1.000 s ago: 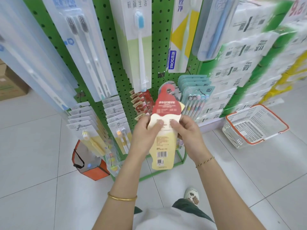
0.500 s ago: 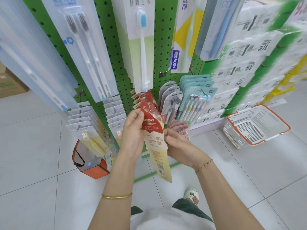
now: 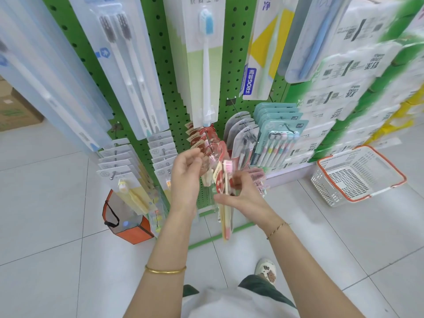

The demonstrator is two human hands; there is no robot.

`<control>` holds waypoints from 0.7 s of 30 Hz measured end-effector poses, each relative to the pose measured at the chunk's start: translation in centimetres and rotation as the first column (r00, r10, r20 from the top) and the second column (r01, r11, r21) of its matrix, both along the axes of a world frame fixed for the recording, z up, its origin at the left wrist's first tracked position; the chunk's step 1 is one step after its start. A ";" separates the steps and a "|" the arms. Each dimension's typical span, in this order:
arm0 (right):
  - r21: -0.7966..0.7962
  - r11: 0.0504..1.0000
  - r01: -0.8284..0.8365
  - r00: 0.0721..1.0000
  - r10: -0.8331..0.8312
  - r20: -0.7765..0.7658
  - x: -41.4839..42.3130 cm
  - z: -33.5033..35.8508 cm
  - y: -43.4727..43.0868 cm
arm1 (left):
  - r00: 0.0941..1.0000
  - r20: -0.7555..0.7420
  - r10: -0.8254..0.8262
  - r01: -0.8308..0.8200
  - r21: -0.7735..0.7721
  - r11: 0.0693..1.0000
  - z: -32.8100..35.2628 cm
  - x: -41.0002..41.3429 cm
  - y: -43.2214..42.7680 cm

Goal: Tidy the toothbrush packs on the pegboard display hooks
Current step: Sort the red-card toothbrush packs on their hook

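Nearest to the camera, the right hand (image 3: 243, 191) holds the red and cream toothbrush pack (image 3: 222, 181) in front of the green pegboard (image 3: 174, 90). Its fingers curl round the middle of the card from the right side and the thumb lies across below. The pack is turned edge-on to the camera. Its pink brush head stands above the fingers and its long lower end hangs down under the hand. The top of the pack is near the outer end of the row of red packs (image 3: 199, 140), which hangs on a hook low on the pegboard. Blur hides whether the pack is on the hook.

The left hand (image 3: 184, 177) is just to the left of the pack, at the front of this same row. Its fingers bend toward the hanging cards, but I cannot tell whether they pinch one.

Further along the pegboard, to the right of the red row, hang teal packs (image 3: 282, 134) of coloured brushes. On the floor, past the right edge of the pegboard, a white basket (image 3: 358, 177) with an orange rim stands.
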State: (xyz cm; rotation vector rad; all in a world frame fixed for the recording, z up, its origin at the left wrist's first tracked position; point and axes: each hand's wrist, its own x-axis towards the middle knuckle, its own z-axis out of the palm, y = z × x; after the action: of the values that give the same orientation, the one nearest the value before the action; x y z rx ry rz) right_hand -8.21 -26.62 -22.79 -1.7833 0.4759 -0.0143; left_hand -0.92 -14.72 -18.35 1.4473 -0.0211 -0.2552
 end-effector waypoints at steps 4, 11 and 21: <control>-0.378 0.902 0.211 0.973 -0.229 -0.002 1.6 -1.6 0.7 | 0.999 0.024 0.045 -0.046 0.020 0.999 0.2 0.2 0.4; -0.522 0.779 0.349 0.930 -0.358 0.087 3.3 -3.5 2.9 | 0.998 0.038 0.051 -0.053 0.050 0.997 -0.1 0.4 0.9; -0.553 0.743 0.378 0.906 -0.420 0.055 5.8 -4.8 4.4 | 0.998 0.057 0.038 -0.045 0.117 0.992 -0.3 0.7 1.3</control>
State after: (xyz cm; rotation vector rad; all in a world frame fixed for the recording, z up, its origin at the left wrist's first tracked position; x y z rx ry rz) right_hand -2.41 -22.22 -27.55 -2.2168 0.9848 -0.4336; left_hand -0.24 -13.41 -18.70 1.5704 -0.0209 -0.1853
